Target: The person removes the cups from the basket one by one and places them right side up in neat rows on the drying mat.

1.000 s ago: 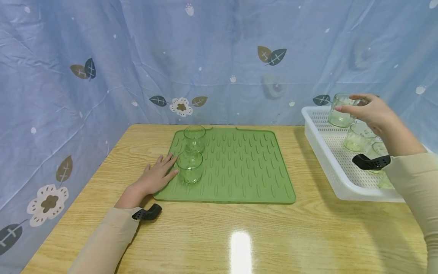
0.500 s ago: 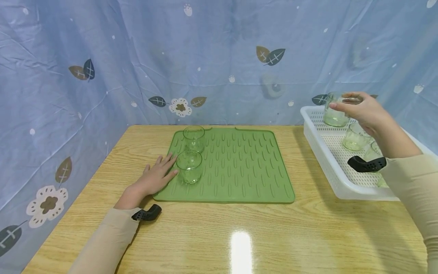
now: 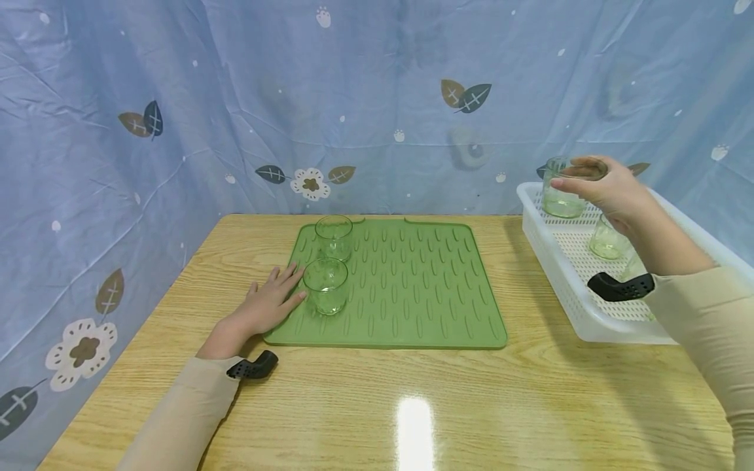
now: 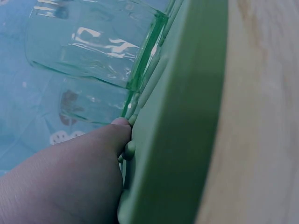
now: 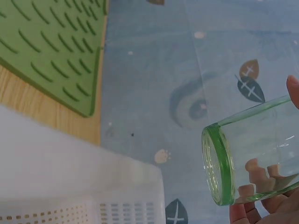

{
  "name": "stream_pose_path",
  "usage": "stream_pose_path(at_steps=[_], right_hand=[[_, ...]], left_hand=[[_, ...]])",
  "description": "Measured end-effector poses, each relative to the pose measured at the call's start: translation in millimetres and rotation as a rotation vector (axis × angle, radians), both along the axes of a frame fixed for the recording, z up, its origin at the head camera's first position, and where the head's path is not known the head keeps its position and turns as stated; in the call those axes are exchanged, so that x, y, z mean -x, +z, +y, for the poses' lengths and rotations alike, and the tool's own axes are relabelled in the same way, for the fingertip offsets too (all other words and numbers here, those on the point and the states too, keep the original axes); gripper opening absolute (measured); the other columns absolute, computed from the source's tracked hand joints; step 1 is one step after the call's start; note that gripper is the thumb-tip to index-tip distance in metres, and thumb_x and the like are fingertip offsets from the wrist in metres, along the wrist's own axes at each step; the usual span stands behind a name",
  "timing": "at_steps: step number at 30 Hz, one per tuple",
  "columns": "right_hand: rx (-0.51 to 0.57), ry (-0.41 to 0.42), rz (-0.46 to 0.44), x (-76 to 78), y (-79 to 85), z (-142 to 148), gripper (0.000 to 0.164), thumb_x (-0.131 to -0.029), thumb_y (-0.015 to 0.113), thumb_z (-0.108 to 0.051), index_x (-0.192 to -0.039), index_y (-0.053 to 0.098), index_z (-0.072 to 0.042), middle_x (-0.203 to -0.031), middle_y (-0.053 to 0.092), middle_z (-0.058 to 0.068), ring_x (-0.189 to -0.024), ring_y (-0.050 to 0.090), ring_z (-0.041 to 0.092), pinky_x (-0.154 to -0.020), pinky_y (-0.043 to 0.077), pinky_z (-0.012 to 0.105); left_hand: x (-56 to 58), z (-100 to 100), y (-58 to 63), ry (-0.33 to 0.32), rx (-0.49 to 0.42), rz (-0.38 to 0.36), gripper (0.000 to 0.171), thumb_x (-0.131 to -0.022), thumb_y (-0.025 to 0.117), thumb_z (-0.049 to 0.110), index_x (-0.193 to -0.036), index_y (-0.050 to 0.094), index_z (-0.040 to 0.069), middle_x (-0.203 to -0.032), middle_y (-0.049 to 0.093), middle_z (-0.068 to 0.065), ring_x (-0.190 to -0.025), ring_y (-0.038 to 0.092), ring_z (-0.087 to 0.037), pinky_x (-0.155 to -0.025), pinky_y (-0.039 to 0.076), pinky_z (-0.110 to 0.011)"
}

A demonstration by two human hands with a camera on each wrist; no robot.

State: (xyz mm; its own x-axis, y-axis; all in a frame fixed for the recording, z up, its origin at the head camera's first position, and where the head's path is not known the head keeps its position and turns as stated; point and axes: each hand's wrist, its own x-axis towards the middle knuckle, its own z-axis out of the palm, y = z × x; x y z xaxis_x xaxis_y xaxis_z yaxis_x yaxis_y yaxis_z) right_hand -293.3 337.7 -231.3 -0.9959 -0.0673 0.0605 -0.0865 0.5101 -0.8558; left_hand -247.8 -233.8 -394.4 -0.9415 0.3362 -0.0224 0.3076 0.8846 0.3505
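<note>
My right hand (image 3: 612,193) grips a clear green-tinted drinking glass (image 3: 562,193) by its sides, upright, above the back left part of a white plastic basket (image 3: 556,275). In the right wrist view the fingers show through the glass (image 5: 254,154). My left hand (image 3: 265,307) lies with fingers spread on the left edge of a green ribbed drying mat (image 3: 412,288). Two similar glasses stand upright on that mat, a front glass (image 3: 326,288) beside the left thumb and a back glass (image 3: 334,239) behind it. The left wrist view shows the thumb (image 4: 103,144) on the mat, close to the glasses.
More glasses stand in the basket, one glass (image 3: 607,241) showing beside my right wrist and others partly hidden behind the forearm. The basket's tall left wall faces the mat across a strip of wooden table (image 3: 518,301). A blue patterned curtain (image 3: 377,111) hangs behind.
My right hand has carried the held glass a short way left, toward the basket's left wall. The left hand and the two glasses on the mat have stayed put.
</note>
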Motion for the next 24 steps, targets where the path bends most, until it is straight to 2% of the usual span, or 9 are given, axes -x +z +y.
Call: stream_pose_path(at_steps=[4,11,19,22,24], right_hand=[[0.025,0.002,0.033,-1.0,-1.5,-9.9,0.086,-0.102,0.065,-0.035,-0.164,0.014,-0.006,-0.127,0.043,-0.017,-0.14,0.032,0.026,-0.123,0.019,0.046],[0.064,0.006,0.056,-3.6,-2.4,-26.3,0.077,-0.101,0.067,-0.033,-0.161,0.024,-0.011,-0.127,0.045,-0.016,-0.128,0.041,0.014,-0.117,0.028,0.039],[0.129,0.037,0.073,-4.7,-3.2,-45.1,0.066,-0.101,0.067,-0.029,-0.155,0.03,-0.018,-0.128,0.041,-0.014,-0.126,0.04,0.013,-0.112,0.032,0.037],[0.131,0.043,0.067,-4.8,-4.6,-50.7,0.069,-0.102,0.066,-0.029,-0.158,0.029,-0.017,-0.128,0.042,-0.013,-0.127,0.04,0.014,-0.114,0.03,0.039],[0.132,0.049,0.064,-4.5,-6.0,-54.3,0.075,-0.102,0.066,-0.028,-0.162,0.025,-0.012,-0.13,0.043,-0.011,-0.129,0.04,0.016,-0.117,0.029,0.04]], left_hand=[[0.1,-0.5,0.0,-0.001,0.0,0.001,0.068,-0.111,0.037,0.047,-0.164,0.021,0.007,-0.169,0.012,-0.02,-0.152,0.003,-0.049,-0.11,-0.001,-0.08],[0.3,-0.2,1.8,0.001,0.001,-0.003,0.069,-0.111,0.036,0.047,-0.165,0.02,0.007,-0.169,0.011,-0.019,-0.152,0.002,-0.049,-0.11,-0.001,-0.08],[0.4,-0.7,1.0,0.005,0.003,-0.003,0.068,-0.111,0.037,0.047,-0.165,0.02,0.008,-0.169,0.011,-0.019,-0.152,0.002,-0.05,-0.11,-0.002,-0.079],[0.4,-0.7,-0.3,0.005,0.004,-0.005,0.069,-0.111,0.036,0.047,-0.165,0.02,0.008,-0.17,0.011,-0.019,-0.152,0.002,-0.049,-0.11,-0.002,-0.079],[0.1,-0.6,-0.7,0.005,0.002,-0.007,0.068,-0.111,0.037,0.047,-0.165,0.02,0.007,-0.17,0.011,-0.019,-0.152,0.002,-0.049,-0.11,-0.001,-0.079]])
